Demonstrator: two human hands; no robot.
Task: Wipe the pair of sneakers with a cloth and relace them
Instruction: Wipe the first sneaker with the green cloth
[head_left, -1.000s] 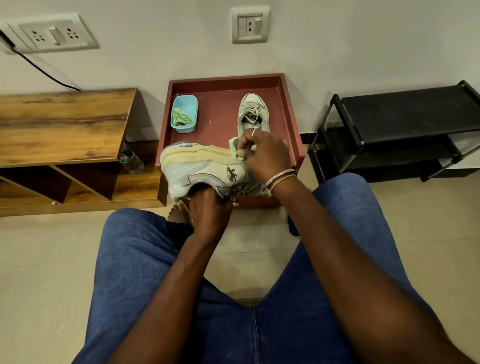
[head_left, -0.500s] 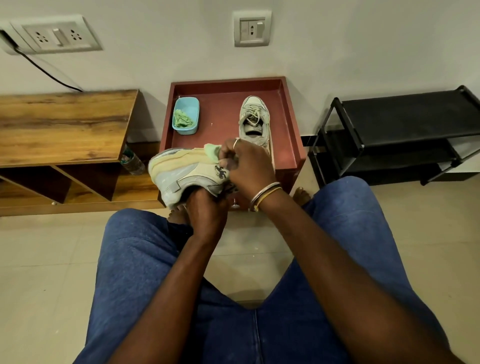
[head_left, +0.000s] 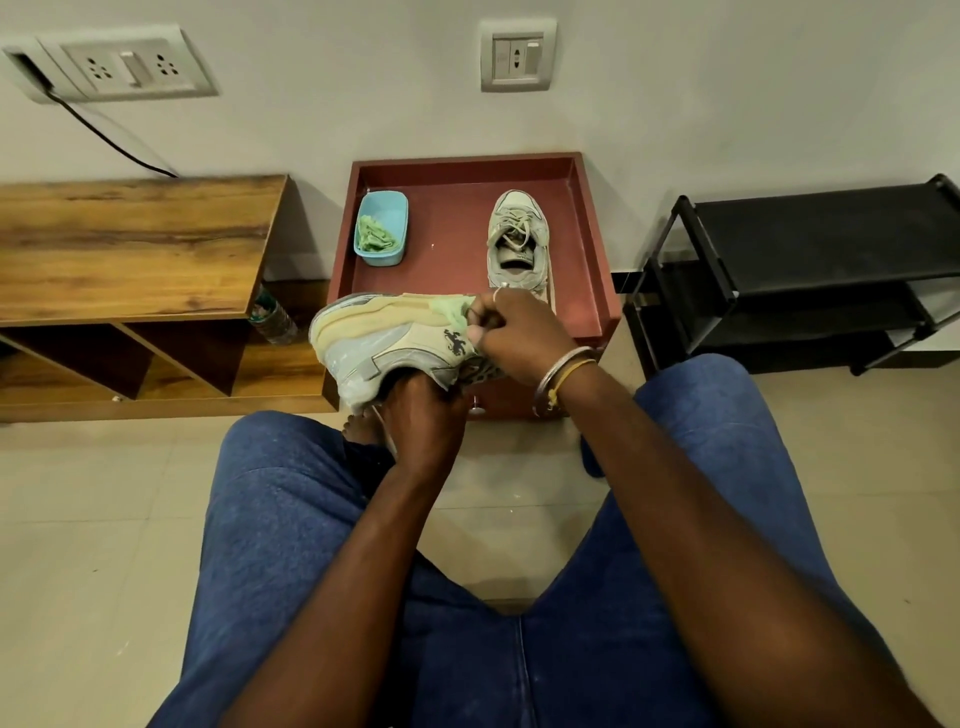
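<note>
The left hand (head_left: 422, 410) holds the tilted sneaker (head_left: 374, 340) from beneath, sole turned up, at the near edge of the red tray (head_left: 460, 165); its fingers are hidden under the shoe. The right hand (head_left: 519, 338) is fisted round a green cloth (head_left: 457, 307) pressed against that sole's right end. The second sneaker (head_left: 519, 239) stands at the tray's far right, a blue tub (head_left: 385, 196) at its far left.

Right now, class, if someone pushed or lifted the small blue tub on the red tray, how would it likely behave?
The blue tub looks like thin plastic holding a crumpled green cloth, so it is probably light. Low and wide, it would likely slide on the red tray rather than tip or roll.
</note>
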